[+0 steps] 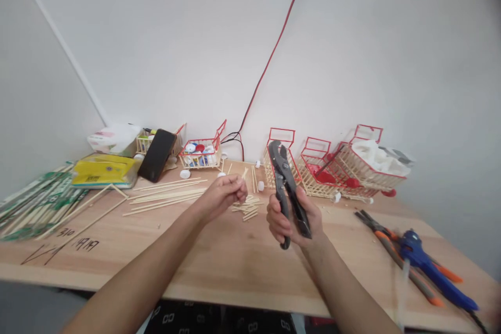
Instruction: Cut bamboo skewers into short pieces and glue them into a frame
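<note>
While your right hand (312,219) wraps the cutter (277,167), head rising above your fingers, your left hand (225,195) presses its fingertips together, any contents hidden; short sticks (249,210) lie between your hands. Squeeze only with fingers clear!

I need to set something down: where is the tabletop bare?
The tabletop is bare between the forearms, in front of the short sticks; another patch lies between the right forearm and the pliers. Crowded: the back, with stick carts, and far left, with bundled skewers.

Soft light; slight blur, perhaps
</note>
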Available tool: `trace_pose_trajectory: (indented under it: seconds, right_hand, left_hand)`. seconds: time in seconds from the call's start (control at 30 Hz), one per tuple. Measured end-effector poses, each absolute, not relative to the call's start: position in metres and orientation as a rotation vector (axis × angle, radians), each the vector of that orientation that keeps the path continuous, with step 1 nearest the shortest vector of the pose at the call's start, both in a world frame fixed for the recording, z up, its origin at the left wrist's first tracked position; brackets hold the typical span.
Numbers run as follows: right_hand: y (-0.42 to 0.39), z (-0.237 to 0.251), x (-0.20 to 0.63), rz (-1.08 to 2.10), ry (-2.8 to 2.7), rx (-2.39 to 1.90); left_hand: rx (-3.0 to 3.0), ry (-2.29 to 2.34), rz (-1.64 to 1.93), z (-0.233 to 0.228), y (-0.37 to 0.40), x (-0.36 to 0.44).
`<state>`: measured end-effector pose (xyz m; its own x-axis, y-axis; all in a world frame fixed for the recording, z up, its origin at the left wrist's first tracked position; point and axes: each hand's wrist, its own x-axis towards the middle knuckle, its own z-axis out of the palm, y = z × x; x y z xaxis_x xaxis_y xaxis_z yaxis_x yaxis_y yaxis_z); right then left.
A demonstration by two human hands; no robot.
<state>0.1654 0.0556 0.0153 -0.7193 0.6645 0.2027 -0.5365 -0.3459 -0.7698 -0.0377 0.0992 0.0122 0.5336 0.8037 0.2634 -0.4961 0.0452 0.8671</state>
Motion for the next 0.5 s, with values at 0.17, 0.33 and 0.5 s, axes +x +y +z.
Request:
trace_pose_trajectory:
  seconds: [0.17,0.33,0.5]
  right_hand:
    - [0.053,0.031,0.178,1.942,-1.136,-0.163]
    - [0.05,0.038,0.189,1.761,-1.098,-0.235]
    - [0.052,0.042,0.2,1.641,-1.039,-0.277]
  left_hand:
    - [1.114,0.31,1.104,0.04,0.083,-0.07]
    - [1.138,0.473,1.194,0.059,0.029,-0.134]
    - [1.133,0.859,1.252,0.06,-0.039,-0.219]
